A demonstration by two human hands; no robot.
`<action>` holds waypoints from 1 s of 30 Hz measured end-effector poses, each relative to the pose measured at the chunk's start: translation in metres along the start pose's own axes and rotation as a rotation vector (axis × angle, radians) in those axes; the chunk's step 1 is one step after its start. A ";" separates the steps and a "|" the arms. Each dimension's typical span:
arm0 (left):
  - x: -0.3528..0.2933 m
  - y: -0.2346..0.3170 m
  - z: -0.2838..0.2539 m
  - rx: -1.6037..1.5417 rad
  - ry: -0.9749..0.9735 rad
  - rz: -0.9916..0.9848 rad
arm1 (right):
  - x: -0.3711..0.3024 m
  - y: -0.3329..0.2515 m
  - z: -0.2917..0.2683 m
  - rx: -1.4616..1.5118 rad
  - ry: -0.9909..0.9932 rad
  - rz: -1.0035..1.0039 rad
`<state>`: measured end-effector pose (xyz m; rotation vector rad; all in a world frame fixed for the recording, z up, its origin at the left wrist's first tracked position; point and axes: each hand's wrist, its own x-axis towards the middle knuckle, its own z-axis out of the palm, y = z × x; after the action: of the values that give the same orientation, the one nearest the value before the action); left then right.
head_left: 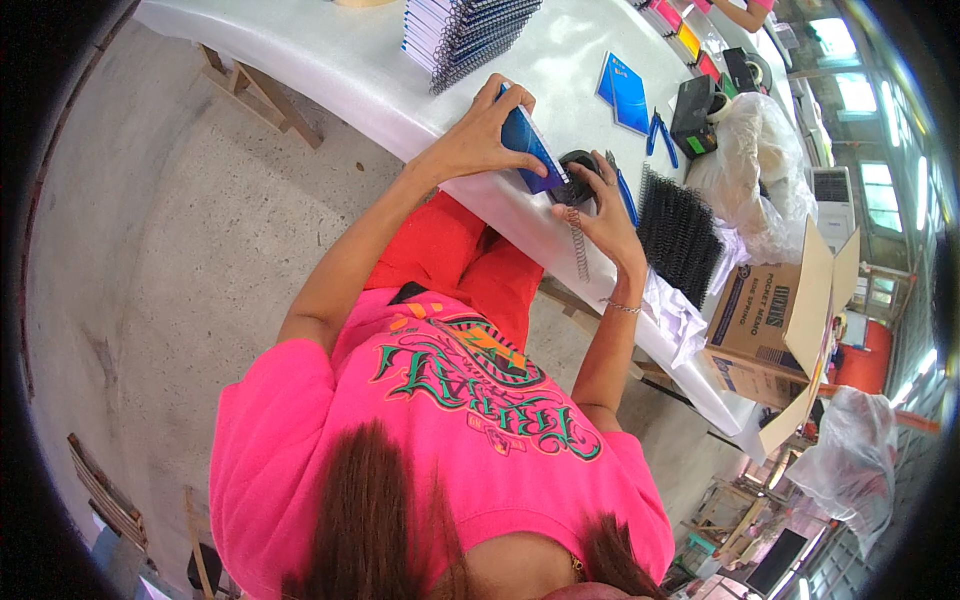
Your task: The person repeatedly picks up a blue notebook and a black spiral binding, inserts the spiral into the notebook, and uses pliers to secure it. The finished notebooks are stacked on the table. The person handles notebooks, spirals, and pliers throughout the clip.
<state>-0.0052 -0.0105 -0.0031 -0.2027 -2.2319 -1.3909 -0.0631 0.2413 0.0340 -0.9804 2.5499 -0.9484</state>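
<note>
Centrally: one notepad [533, 152], blue, tilted, at the near edge of the white table [585, 50]. Left hand [490, 135] closes on it, thumb on one side, fingers on the other.

Just right of that grip: right hand [605, 205], fingers curved over a black object [580, 165]; one thin coil [578, 245] hangs at its thumb. Whether this hand closes on either, cannot tell.

Beyond the left grip: stack of pads [478, 40], coil-bound.

Beyond the right hand: blue booklets [625, 92], two, overlapping; pliers [661, 138], blue-handled, just beside them; black dispenser [692, 118].

Right of the right hand: black coils [675, 235], massed together, near it; plastic bag [755, 150], crumpled, farther off; carton [757, 315], brown, flaps open, outermost.
</note>
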 end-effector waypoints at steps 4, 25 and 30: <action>0.001 0.004 0.002 -0.016 -0.044 -0.020 | -0.002 0.026 -0.010 0.725 -0.019 0.181; 0.000 0.003 0.001 -0.079 -0.021 0.058 | -0.019 -0.026 -0.027 0.625 0.059 0.166; -0.003 0.008 0.000 -0.114 -0.078 -0.045 | -0.008 -0.038 -0.026 0.372 0.094 0.262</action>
<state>0.0002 -0.0059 0.0019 -0.2513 -2.2337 -1.5601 -0.0492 0.2384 0.0784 -0.4949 2.3703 -1.3457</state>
